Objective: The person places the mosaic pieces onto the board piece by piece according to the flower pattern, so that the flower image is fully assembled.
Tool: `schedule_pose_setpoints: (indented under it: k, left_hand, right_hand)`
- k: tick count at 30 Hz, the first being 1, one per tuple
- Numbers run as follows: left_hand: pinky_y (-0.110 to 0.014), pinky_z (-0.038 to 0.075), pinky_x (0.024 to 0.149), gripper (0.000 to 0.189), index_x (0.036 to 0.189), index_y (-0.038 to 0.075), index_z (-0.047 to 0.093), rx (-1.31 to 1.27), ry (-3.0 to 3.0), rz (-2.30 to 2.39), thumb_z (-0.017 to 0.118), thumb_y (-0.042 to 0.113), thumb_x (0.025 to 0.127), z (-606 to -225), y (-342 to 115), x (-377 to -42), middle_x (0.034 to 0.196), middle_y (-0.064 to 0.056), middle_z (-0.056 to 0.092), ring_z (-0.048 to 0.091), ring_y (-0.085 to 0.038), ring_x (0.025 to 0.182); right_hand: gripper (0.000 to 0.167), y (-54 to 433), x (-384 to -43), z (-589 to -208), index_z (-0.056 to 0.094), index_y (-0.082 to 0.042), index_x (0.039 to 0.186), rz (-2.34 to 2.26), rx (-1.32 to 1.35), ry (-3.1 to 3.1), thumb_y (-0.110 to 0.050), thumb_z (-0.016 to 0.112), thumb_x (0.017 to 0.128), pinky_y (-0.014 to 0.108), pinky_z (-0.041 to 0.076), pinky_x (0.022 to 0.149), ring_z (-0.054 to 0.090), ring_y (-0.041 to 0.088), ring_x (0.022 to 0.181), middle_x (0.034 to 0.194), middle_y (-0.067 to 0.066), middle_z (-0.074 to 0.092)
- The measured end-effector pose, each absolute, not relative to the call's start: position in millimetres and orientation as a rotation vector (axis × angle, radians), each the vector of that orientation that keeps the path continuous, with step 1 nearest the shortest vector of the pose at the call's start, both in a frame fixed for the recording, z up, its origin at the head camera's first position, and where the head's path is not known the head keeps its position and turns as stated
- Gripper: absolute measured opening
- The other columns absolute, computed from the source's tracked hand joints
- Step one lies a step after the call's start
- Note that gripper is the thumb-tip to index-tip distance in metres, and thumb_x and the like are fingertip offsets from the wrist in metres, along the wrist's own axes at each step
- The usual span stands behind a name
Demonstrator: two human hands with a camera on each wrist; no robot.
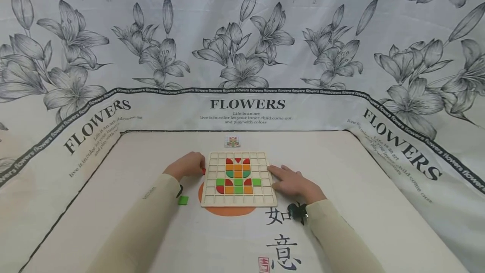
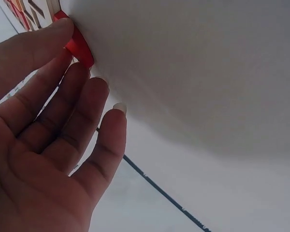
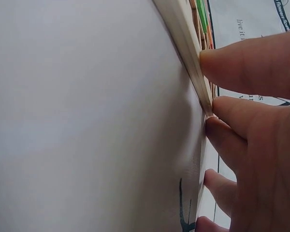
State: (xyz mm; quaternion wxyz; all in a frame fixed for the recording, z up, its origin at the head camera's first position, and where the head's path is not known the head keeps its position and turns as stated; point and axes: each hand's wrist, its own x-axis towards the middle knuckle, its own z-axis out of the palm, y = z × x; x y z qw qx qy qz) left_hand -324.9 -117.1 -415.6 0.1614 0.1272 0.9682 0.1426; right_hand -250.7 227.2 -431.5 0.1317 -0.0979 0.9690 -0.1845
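Observation:
In the head view a pale wooden grid board (image 1: 261, 200) lies flat, its middle cells filled with red, orange, green and teal tiles in a flower-like pattern. Just off the board's left side, my left hand (image 1: 187, 165) pinches a red tile with a curved edge (image 2: 80, 47) between thumb and fingertips. The tile's full outline is partly covered by the thumb. On the opposite side, my right hand (image 1: 293, 183) rests its thumb and fingertips against the board's right edge (image 3: 187, 53), fingers extended. A loose green square tile (image 1: 183, 200) lies near my left wrist.
Behind the board lies a small card (image 1: 232, 141) printed with a similar pattern. The whitish tablecloth (image 1: 333, 159) bears an orange disc (image 1: 231, 211) under the board and black characters (image 1: 283, 252). Flower-printed fabric (image 1: 242, 66) stands along the back and sides.

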Motion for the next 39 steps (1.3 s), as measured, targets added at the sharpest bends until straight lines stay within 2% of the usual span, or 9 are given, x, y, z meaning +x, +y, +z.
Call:
schedule_pose_setpoints:
  k: [10,25,34,39]
  left_hand:
    - [-0.03,0.044,0.068,0.006,0.087,0.011,0.066,0.393,2.772,0.409,0.069,0.015,0.085,-415,-121,-324,0.084,-0.003,0.061,0.053,-0.019,0.078]
    - [-0.03,0.043,0.066,0.009,0.083,0.012,0.063,0.384,2.776,0.45,0.072,0.014,0.083,-416,-124,-324,0.083,-0.004,0.061,0.054,-0.019,0.078]
    - [-0.03,0.046,0.073,0.007,0.086,0.016,0.069,0.442,2.753,0.437,0.067,0.01,0.088,-407,-126,-321,0.091,-0.002,0.063,0.054,-0.019,0.085]
    - [-0.03,0.049,0.077,0.005,0.092,0.015,0.07,0.45,2.748,0.478,0.067,0.012,0.089,-397,-120,-317,0.094,-0.003,0.063,0.055,-0.02,0.089]
  right_hand:
    - [0.067,227,-250,-430,0.029,-0.023,0.153,-0.537,-0.262,2.799,-0.032,0.052,0.091,0.067,0.006,0.114,0.013,0.035,0.15,0.159,0.002,0.029]
    - [0.067,227,-251,-431,0.03,-0.024,0.153,-0.551,-0.26,2.797,-0.032,0.053,0.09,0.067,0.006,0.114,0.013,0.036,0.15,0.159,0.003,0.029]
    - [0.067,228,-252,-433,0.029,-0.025,0.153,-0.54,-0.267,2.798,-0.034,0.052,0.091,0.067,0.006,0.114,0.012,0.035,0.15,0.16,0.002,0.028]
    - [0.067,228,-252,-433,0.029,-0.026,0.153,-0.545,-0.257,2.799,-0.035,0.052,0.09,0.067,0.006,0.114,0.012,0.035,0.15,0.16,0.001,0.028]
